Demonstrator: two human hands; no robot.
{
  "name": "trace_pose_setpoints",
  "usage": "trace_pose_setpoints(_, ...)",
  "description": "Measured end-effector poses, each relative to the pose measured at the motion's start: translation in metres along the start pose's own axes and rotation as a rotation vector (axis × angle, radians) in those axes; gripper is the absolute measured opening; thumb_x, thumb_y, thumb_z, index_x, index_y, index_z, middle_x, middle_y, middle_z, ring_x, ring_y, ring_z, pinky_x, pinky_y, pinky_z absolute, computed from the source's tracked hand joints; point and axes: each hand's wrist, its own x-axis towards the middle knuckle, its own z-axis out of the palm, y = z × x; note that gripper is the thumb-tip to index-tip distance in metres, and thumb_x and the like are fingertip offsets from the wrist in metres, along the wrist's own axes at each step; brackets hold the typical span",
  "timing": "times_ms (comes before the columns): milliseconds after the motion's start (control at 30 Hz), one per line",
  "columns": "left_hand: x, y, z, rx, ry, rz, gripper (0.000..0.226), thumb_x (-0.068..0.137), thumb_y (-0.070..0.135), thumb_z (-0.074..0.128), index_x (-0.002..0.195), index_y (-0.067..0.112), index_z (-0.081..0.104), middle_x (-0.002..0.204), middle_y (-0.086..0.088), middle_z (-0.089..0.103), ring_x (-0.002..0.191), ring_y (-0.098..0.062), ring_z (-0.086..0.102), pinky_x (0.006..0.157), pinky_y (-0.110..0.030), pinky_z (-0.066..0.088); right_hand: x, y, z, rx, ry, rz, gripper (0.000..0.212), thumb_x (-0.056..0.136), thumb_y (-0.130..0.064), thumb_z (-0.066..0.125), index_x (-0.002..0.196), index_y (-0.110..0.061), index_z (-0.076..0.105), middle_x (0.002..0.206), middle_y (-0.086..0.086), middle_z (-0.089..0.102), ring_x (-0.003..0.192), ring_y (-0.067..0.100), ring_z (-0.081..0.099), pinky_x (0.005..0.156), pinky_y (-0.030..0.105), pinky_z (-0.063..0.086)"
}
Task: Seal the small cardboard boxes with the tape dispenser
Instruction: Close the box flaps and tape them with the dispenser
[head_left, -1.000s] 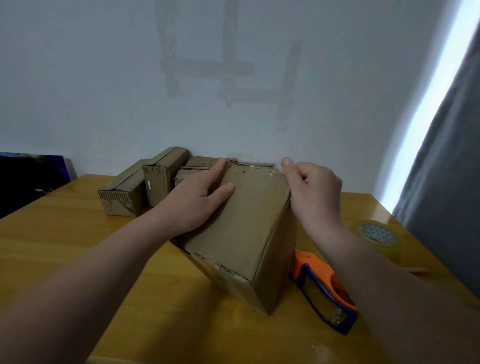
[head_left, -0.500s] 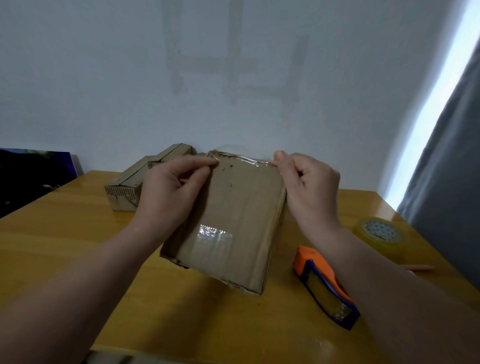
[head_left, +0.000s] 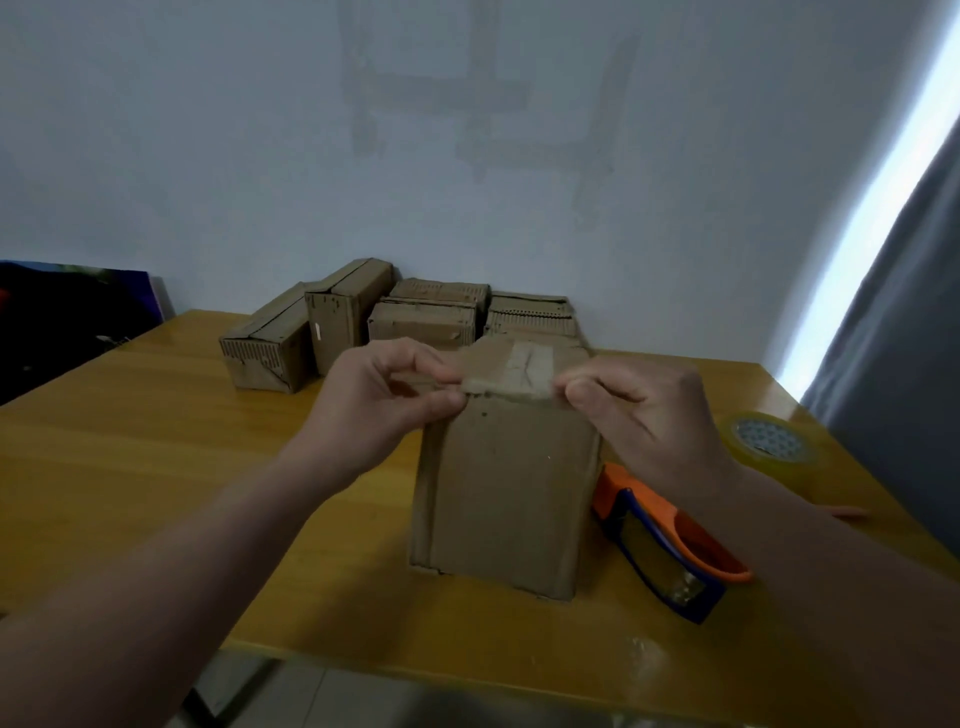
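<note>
box (head_left: 504, 483) upright on tabletop (head_left: 156, 441), tape strip (head_left: 524, 369) across its top | left hand (head_left: 379, 410), right hand (head_left: 649, 415): fingers pinched on box's top front edge, either side of strip | risk: strip looks creased and may lift unless smoothed; a hard pinch could tip box onto tape dispenser (head_left: 665, 545) just beside it

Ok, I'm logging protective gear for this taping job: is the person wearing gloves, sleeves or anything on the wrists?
No. The left hand and right hand are both bare, with no gloves and no rings that I can see. The left forearm and right forearm are uncovered as far as the picture's edge: no sleeve, watch or band shows.
</note>
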Motion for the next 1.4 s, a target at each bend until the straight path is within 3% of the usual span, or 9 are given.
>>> trace_pose_setpoints(133, -0.012, -0.020, 0.008, 0.287, -0.086, 0.164, 0.015, 0.071, 0.043, 0.073, 0.079, 0.031, 0.068, 0.090, 0.017, 0.067, 0.089, -0.009, 0.060, 0.077, -0.026, 0.051, -0.004, -0.004, -0.015, -0.122, -0.393, 0.151, 0.072, 0.090, -0.070, 0.028, 0.135, -0.020, 0.051, 0.127, -0.001, 0.063, 0.114, 0.009, 0.059, 0.090, 0.034, 0.054)
trace_pose_setpoints(200, -0.016, -0.029, 0.012, 0.390, -0.115, 0.228, 0.018, 0.074, 0.046, 0.064, 0.081, 0.030, 0.065, 0.094, 0.021, 0.065, 0.096, -0.001, 0.055, 0.081, -0.012, 0.041, -0.002, -0.005, -0.019, -0.283, -0.663, 0.132, 0.079, 0.081, -0.081, 0.021, 0.147, -0.037, 0.021, 0.151, -0.016, 0.029, 0.140, 0.003, 0.026, 0.113, 0.034, 0.027)
trace_pose_setpoints(300, -0.018, -0.034, 0.014, 0.447, -0.130, 0.290, 0.019, 0.078, 0.042, 0.060, 0.075, 0.024, 0.066, 0.090, 0.021, 0.065, 0.097, 0.008, 0.050, 0.088, -0.006, 0.031, 0.003, -0.009, -0.019, -0.482, -0.943, 0.042, 0.088, 0.076, -0.086, 0.020, 0.146, -0.043, -0.011, 0.156, -0.021, -0.010, 0.142, -0.002, -0.012, 0.113, 0.027, -0.006)
trace_pose_setpoints(400, -0.018, -0.039, 0.012, 0.472, -0.152, 0.348, 0.022, 0.083, 0.037, 0.060, 0.077, 0.018, 0.067, 0.091, 0.019, 0.064, 0.095, 0.005, 0.054, 0.093, -0.013, 0.032, 0.000, -0.010, -0.013, -0.593, -1.066, -0.065, 0.093, 0.076, -0.084, 0.023, 0.144, -0.039, -0.024, 0.154, -0.016, -0.025, 0.142, 0.005, -0.023, 0.112, 0.031, -0.017)
trace_pose_setpoints(533, -0.017, -0.042, 0.008, 0.458, -0.175, 0.324, 0.020, 0.079, 0.044, 0.063, 0.087, 0.026, 0.066, 0.097, 0.018, 0.064, 0.100, -0.002, 0.053, 0.088, -0.021, 0.039, -0.011, -0.008, -0.005, -0.661, -1.031, -0.177, 0.094, 0.082, -0.081, 0.025, 0.149, -0.030, -0.017, 0.158, -0.007, -0.016, 0.146, 0.014, -0.010, 0.112, 0.039, -0.013)
trace_pose_setpoints(633, -0.017, -0.049, 0.004, 0.509, -0.217, 0.273, 0.050, 0.066, 0.056, 0.069, 0.112, 0.039, 0.057, 0.118, 0.024, 0.057, 0.115, -0.008, 0.044, 0.087, -0.024, 0.041, -0.018, -0.003, -0.003, -0.791, -0.954, -0.275, 0.096, 0.082, -0.080, 0.023, 0.153, -0.018, 0.007, 0.159, 0.004, 0.011, 0.145, 0.025, 0.018, 0.118, 0.051, 0.011)
trace_pose_setpoints(733, -0.018, -0.059, 0.005, 0.581, -0.252, 0.289, 0.079, 0.061, 0.051, 0.073, 0.133, 0.041, 0.042, 0.135, 0.025, 0.045, 0.127, -0.010, 0.035, 0.097, -0.028, 0.035, -0.022, 0.001, -0.002, -0.870, -0.924, -0.347, 0.099, 0.080, -0.079, 0.023, 0.153, -0.014, 0.008, 0.160, 0.008, 0.010, 0.145, 0.030, 0.017, 0.115, 0.051, 0.012)
trace_pose_setpoints(1167, -0.020, -0.059, 0.007, 0.612, -0.235, 0.278, 0.077, 0.061, 0.045, 0.074, 0.131, 0.036, 0.046, 0.135, 0.023, 0.043, 0.128, -0.006, 0.030, 0.093, -0.021, 0.029, -0.020, -0.007, 0.002, -1.260, -0.816, -0.606, 0.110, 0.077, -0.082, 0.024, 0.152, -0.005, 0.001, 0.159, 0.010, 0.001, 0.146, 0.026, 0.003, 0.116, 0.052, 0.001)
trace_pose_setpoints(1400, -0.019, -0.059, 0.005, 0.635, -0.254, 0.266, 0.080, 0.059, 0.039, 0.082, 0.132, 0.029, 0.051, 0.137, 0.020, 0.044, 0.129, -0.013, 0.033, 0.098, -0.028, 0.032, -0.038, -0.010, 0.012, -1.178, -0.917, -0.702, 0.111, 0.075, -0.083, 0.040, 0.148, -0.001, 0.020, 0.155, 0.014, 0.021, 0.145, 0.025, 0.011, 0.117, 0.048, 0.002)
